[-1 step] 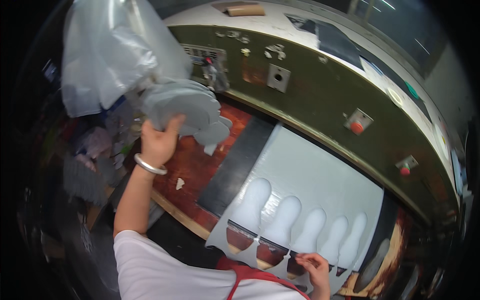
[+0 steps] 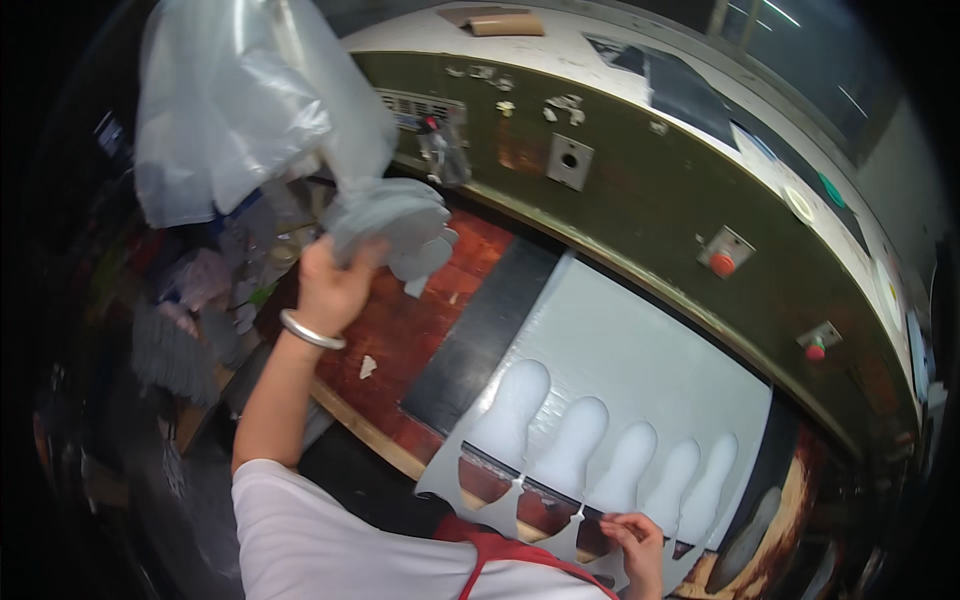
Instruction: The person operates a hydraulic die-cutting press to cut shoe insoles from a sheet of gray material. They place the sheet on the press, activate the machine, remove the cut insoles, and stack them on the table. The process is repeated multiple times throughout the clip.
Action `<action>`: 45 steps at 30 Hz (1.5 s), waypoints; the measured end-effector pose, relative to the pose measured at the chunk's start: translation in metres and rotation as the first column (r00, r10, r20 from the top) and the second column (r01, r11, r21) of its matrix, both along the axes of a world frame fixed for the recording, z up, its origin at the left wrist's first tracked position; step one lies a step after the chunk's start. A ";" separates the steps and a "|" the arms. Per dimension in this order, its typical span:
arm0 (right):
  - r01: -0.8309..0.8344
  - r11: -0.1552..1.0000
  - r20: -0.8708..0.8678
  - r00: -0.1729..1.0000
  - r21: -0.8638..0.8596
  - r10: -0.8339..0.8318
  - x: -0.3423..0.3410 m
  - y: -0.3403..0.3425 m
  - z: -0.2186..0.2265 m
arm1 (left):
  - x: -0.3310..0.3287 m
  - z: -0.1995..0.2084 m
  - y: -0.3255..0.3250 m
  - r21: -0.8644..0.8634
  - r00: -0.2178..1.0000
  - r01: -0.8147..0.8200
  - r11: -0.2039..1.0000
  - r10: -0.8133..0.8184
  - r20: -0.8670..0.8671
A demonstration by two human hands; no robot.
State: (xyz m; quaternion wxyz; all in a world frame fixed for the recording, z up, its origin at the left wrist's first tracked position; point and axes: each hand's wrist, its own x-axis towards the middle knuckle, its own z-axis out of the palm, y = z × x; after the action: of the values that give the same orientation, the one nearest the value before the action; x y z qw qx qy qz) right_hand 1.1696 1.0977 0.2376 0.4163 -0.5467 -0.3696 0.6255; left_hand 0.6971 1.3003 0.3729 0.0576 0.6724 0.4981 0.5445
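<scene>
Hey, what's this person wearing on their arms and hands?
Both hands are bare, no gloves. The left hand has a silver bangle at the wrist, and a short white sleeve covers the upper arm. The right hand shows no jewellery.

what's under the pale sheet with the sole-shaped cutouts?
Through the cutouts in the pale sheet, the reddish-brown work surface shows; a black strip lies along its left edge. The right hand rests on its near edge. Whatever lies beneath the uncut part is covered.
</scene>
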 end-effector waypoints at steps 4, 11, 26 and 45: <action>0.017 0.985 0.016 1.000 -0.172 -0.014 0.014 -0.012 -0.014 | -0.013 -0.094 0.004 0.051 0.838 0.092 0.994 -0.050 -0.543; 0.006 0.983 0.012 1.000 -0.182 -0.004 0.019 -0.018 -0.011 | -0.023 -0.210 -0.046 -0.324 0.546 0.038 0.945 -0.290 -0.786; 0.058 0.963 0.021 0.998 -0.264 -0.054 0.003 -0.010 -0.001 | -0.065 -0.223 0.042 -0.475 0.818 -0.553 0.684 0.555 -0.154; 0.143 0.937 0.000 0.989 -0.317 -0.151 0.003 -0.006 -0.020 | -0.069 -0.137 0.004 -0.550 0.976 0.018 0.835 0.105 0.192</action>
State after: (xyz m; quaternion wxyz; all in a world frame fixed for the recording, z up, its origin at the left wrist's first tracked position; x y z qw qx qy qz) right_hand 1.1722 1.0912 0.2175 0.3731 -0.6249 -0.2177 0.6503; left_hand 0.6285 1.3047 0.2358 0.2887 0.5533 0.6391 0.4495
